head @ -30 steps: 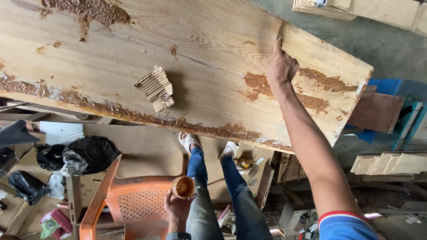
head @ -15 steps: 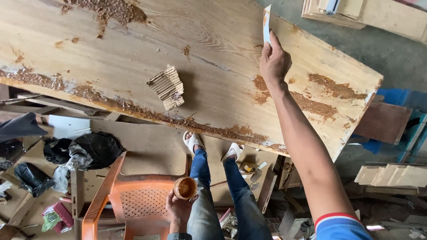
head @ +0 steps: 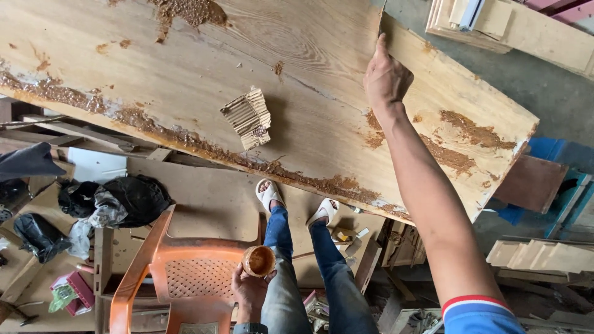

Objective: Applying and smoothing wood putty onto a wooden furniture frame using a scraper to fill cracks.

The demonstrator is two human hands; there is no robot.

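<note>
While the right hand [head: 387,77] presses a thin scraper blade [head: 382,12] against the plank [head: 185,68], its grip is closed around the blade's lower end, with the fingers folded and the thumb up along the edge; only a narrow part of the blade shows above the hand. The plank is a long, pale board that lies across the whole upper view. Just below and beside this grip there are brown filler patches [head: 470,130] on the wood, thick and rough, not yet smoothed. More filler [head: 185,9] sits well away from the grip toward the far corner, and a long brown line [head: 185,142] follows the near edge of the plank. Judging from this, the filling is mostly applied, but the spreading and levelling seem only partly done.

Between the two hands, on the plank, rests a small piece of corrugated card [head: 249,117].

Down low, the left hand [head: 247,291] holds a small round cup [head: 258,260] of brown paste; its grip is wrapped around the cup from beneath. Beside that hand stands an orange chair [head: 161,272]. Farther out, dark bags [head: 111,201] lie on the floor, and the person's feet in white sandals [head: 269,193] stand under the plank.
</note>
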